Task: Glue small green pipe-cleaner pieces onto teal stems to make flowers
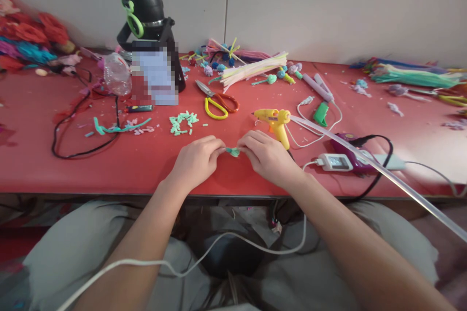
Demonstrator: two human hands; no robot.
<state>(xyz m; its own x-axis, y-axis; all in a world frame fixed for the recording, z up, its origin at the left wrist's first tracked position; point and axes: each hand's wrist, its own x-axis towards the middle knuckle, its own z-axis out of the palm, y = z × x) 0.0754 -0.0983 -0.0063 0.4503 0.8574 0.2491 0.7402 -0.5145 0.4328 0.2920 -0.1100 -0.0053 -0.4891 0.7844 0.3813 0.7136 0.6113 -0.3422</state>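
A small green fuzzy piece (232, 151) is held between my two hands, just above the red table near its front edge. My left hand (200, 158) pinches its left end, and my right hand (263, 154) pinches the right end. Behind my left hand lies a loose pile of short green pieces (178, 124). Scissors (215, 102) with one yellow and one red handle rest farther back, blades partly open. Beside my right hand sits a yellow glue gun (275, 119), its nozzle pointing left.
On the red table (146, 175), a black bottle (146, 9) stands behind a phone (155, 77). Pipe cleaners (255, 69) lie at the back. A power strip (350, 153) with cables is at right; a clear stick (401, 182) slants across. A black cable (54, 136) loops left.
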